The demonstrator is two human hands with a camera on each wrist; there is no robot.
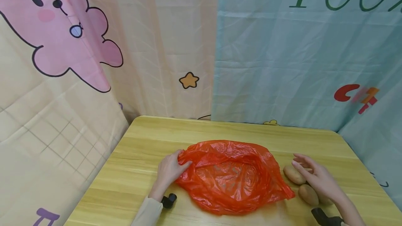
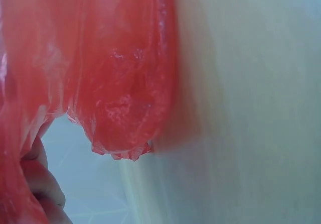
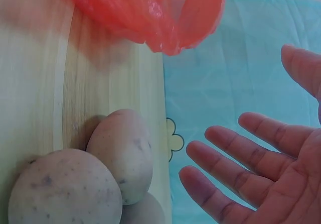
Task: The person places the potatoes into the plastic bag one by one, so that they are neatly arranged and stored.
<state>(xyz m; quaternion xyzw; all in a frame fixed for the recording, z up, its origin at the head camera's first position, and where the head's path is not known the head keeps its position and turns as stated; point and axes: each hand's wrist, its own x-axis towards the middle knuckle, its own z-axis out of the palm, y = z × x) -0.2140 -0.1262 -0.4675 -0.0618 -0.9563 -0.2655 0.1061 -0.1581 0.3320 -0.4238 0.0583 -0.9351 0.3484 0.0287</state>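
Note:
A red plastic bag [image 1: 232,180] lies spread on the table with its mouth open upward. My left hand [image 1: 169,171] grips the bag's left rim, thumb on the near side; in the left wrist view its curled fingers [image 2: 42,186] show behind the red film. Right of the bag, my right hand [image 1: 318,179] hovers over several potatoes, its fingers [image 3: 235,169] spread and holding nothing. One potato [image 1: 293,174] is partly behind the fingertips, another potato [image 1: 308,194] sits nearer, and a further one is mostly hidden by the hand.
The light wood-grain table [image 1: 150,132] ends at hanging printed curtains [image 1: 267,62] behind and at both sides. A black wrist device [image 1: 169,201] sits at the left wrist, and another black device [image 1: 325,217] at the right one.

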